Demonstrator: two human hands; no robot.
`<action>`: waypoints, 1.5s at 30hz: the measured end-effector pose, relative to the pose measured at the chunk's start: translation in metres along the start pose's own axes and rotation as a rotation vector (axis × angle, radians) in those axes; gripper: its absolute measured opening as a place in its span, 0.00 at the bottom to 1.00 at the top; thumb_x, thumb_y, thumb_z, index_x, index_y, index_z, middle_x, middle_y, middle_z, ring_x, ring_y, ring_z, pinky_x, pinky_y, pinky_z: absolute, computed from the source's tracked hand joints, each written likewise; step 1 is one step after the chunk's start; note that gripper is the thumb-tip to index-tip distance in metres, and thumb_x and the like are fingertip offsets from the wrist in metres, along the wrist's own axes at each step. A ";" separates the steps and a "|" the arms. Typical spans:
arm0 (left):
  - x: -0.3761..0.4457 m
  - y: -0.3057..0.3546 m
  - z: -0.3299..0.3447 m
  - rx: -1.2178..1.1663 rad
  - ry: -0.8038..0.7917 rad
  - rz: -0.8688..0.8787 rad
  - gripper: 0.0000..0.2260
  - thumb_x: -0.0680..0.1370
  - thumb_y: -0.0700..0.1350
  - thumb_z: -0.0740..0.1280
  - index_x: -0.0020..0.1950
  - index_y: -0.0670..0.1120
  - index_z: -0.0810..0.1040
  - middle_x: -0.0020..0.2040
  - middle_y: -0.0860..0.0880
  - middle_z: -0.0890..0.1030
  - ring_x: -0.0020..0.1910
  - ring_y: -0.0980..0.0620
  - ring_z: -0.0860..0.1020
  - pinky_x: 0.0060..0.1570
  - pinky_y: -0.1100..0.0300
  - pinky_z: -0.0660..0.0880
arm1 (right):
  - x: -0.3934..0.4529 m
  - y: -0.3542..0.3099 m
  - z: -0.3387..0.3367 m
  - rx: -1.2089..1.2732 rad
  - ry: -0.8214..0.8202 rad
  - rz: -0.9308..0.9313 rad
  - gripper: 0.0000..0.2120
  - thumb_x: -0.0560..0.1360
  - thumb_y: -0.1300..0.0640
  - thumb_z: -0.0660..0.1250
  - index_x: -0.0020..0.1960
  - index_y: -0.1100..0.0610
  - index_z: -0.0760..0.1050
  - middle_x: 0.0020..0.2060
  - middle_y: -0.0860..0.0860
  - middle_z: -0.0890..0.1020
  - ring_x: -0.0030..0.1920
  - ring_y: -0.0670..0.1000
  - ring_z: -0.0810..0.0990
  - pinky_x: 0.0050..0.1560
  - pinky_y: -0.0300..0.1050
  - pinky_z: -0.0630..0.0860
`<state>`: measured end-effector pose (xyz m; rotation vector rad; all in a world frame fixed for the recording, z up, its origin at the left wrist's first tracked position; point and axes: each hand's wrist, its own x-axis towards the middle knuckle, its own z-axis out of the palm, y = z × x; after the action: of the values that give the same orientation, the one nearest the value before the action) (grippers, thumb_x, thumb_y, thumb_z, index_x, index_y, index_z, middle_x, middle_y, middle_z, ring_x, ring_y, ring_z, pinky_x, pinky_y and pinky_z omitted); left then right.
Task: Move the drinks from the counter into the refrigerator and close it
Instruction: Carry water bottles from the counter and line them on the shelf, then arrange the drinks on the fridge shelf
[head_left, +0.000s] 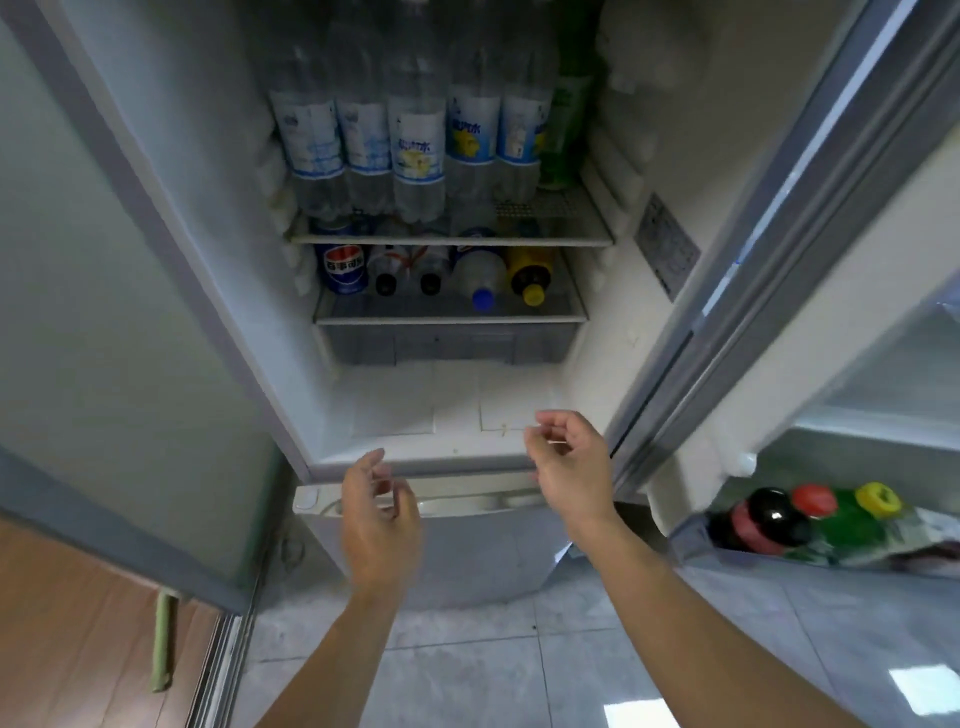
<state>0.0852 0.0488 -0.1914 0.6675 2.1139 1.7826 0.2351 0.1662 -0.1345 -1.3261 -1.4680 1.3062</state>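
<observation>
**Fridge stocked, door wide open, both hands free**

Standing before the open refrigerator (457, 395), looking down. Left hand (376, 512) and right hand (566, 462) hovering low in front of the bottom ledge, fingers loosely curled, holding nothing, touching nothing.

Drinks inside: a row of clear water bottles (415, 150) upright on the upper shelf (452, 240), a green bottle (563, 130) at the right end of that row. Below, on the lower shelf (449, 318), a blue cola can (343, 267) and several bottles lying with caps outward, among them one with a blue cap (483, 297) and one with a yellow cap (533, 293). More bottles in the door (779, 249) rack at right: a dark cola bottle (769, 519), with a red cap (814, 500) and a yellow cap (879, 500) beside it.

Counter out of view, so impossible to tell whether any drinks are left there. Judging by empty hands at a full fridge: either between trips or at the closing step.

Next move, if loading is done: reach right for the door edge and swing it across, minding the rack bottles. Otherwise, turn away to the counter for another drink.
</observation>
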 end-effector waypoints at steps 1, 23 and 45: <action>-0.011 -0.007 0.004 0.017 -0.029 -0.006 0.16 0.79 0.36 0.66 0.62 0.54 0.72 0.52 0.54 0.78 0.52 0.52 0.78 0.40 0.73 0.75 | -0.009 0.010 -0.011 0.015 0.012 0.014 0.06 0.76 0.56 0.71 0.50 0.48 0.79 0.42 0.47 0.81 0.44 0.50 0.80 0.49 0.56 0.81; -0.305 -0.082 0.055 0.790 -0.928 -0.176 0.20 0.78 0.44 0.68 0.70 0.49 0.71 0.66 0.46 0.76 0.60 0.45 0.77 0.59 0.52 0.71 | -0.333 0.257 -0.376 0.134 0.700 0.709 0.10 0.76 0.55 0.72 0.55 0.55 0.77 0.44 0.54 0.82 0.42 0.54 0.82 0.46 0.54 0.81; -0.350 -0.097 0.264 1.000 -1.487 -0.121 0.19 0.77 0.46 0.69 0.67 0.46 0.73 0.53 0.47 0.79 0.53 0.46 0.78 0.59 0.52 0.75 | -0.470 0.316 -0.406 0.316 1.022 1.276 0.12 0.77 0.57 0.71 0.59 0.59 0.75 0.53 0.58 0.79 0.52 0.59 0.79 0.45 0.52 0.78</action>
<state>0.5005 0.0754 -0.3606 1.3824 1.5584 -0.2224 0.7764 -0.2333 -0.3172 -2.2683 0.3991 1.0687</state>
